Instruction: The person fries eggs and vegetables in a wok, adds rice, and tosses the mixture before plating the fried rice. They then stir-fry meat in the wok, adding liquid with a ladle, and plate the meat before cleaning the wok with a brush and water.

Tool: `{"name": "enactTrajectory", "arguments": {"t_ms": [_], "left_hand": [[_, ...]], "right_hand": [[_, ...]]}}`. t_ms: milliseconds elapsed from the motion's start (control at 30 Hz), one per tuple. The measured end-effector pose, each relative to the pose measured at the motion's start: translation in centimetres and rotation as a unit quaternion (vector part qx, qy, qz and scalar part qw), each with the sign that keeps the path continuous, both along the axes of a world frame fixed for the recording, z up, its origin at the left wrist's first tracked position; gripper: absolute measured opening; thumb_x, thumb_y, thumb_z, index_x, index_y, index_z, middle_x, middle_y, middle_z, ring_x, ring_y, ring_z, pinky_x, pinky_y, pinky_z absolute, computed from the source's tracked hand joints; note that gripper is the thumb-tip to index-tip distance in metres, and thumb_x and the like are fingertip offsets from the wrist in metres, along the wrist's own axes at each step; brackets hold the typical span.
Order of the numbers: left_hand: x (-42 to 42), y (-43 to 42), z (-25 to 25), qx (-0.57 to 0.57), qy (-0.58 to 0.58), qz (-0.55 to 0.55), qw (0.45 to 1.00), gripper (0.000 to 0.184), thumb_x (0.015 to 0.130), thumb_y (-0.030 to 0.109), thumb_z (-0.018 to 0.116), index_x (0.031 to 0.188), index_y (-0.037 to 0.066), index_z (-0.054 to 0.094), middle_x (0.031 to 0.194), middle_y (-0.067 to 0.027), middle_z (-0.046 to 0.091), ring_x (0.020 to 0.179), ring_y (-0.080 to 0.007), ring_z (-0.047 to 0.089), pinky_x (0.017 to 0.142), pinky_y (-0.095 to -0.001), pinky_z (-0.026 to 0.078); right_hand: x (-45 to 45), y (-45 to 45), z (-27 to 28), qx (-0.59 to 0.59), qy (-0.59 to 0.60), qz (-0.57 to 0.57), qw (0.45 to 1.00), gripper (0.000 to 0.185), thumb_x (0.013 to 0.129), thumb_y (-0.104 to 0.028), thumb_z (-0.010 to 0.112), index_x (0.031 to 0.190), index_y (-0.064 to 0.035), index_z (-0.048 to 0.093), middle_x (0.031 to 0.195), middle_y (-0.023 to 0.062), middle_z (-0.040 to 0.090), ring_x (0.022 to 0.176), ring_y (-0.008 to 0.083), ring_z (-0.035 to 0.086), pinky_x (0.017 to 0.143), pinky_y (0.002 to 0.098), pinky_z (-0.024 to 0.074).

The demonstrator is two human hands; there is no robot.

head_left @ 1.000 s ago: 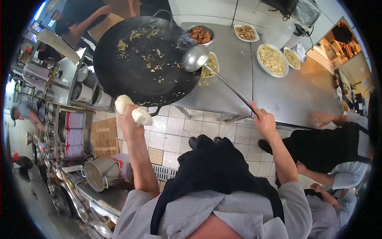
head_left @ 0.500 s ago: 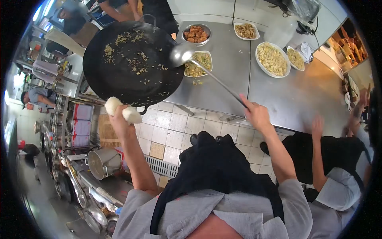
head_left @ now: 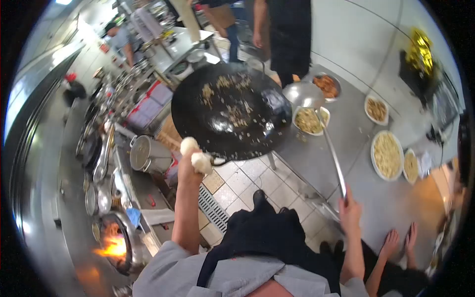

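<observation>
My left hand (head_left: 186,166) is closed around a bunched white cloth (head_left: 200,162) at the near rim of a large black wok (head_left: 198,119), held up beside the steel counter. Scattered bits of pale, rice-like food (head_left: 237,116) cling inside the wok. In my right hand (head_left: 350,210) is the long handle of a ladle (head_left: 334,156). Its round metal bowl hangs by the wok's right rim, above a square white dish (head_left: 310,123) of yellowish, rice-like food, partly covering it. Behind the ladle stands a metal bowl (head_left: 338,89) of reddish-brown pieces.
More white dishes of food, including a large oval dish (head_left: 387,156), stand on the steel counter (head_left: 321,163). A flame (head_left: 114,246) burns at the stove at lower left, near a large pot (head_left: 151,154). Another person's hands (head_left: 391,242) are at lower right; a dark-aproned person (head_left: 292,34) stands beyond the wok.
The view has turned left, so wok, ladle and counter appear further right and the stove flame shows. Both hands keep their hold. The neighbour's hands now rest near the counter edge.
</observation>
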State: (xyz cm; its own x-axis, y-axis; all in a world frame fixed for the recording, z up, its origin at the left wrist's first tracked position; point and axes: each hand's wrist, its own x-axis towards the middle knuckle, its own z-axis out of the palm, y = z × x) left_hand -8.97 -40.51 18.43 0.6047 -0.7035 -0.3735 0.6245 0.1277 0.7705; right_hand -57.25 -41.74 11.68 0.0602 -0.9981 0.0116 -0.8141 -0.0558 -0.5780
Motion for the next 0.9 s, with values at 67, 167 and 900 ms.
{"name": "enactTrajectory", "arguments": {"t_ms": [67,167,900], "left_hand": [[2.0,3.5,-1.8,0.016,0.072,0.019,0.997,0.016,0.08,0.006,0.058,0.095,0.008,0.053,0.077,-0.0067,0.057,0.064,-0.0269,0.063,0.057,-0.0442,0.056],[1.3,9.6,-0.7,-0.006,0.162,0.062,0.985,0.014,0.081,0.006,0.058,0.093,0.011,0.055,0.072,-0.005,0.056,0.061,-0.0274,0.062,0.056,-0.0447,0.056],[16.3,48.8,-10.2,0.044,0.102,0.611,0.784,0.005,0.078,0.016,0.058,0.074,0.016,0.055,0.061,0.0012,0.059,0.049,-0.0158,0.06,0.042,-0.0289,0.048]], "right_hand": [[3.1,1.1,-3.0,0.046,-0.066,0.066,0.995,0.033,0.091,-0.027,0.058,0.111,-0.0006,0.058,0.067,0.0137,0.06,0.059,0.0253,0.058,0.056,0.039,0.045],[9.4,1.7,-4.2,0.347,-0.237,0.121,0.899,0.041,0.091,-0.04,0.058,0.088,0.0015,0.058,0.065,0.0104,0.056,0.059,0.0184,0.052,0.056,0.0361,0.0433],[47.2,2.7,-12.4,0.507,-0.153,0.193,0.826,0.032,0.087,-0.026,0.069,0.074,-0.0077,0.047,0.051,0.0021,0.043,0.037,0.0137,0.043,0.034,0.0316,0.0348]]}}
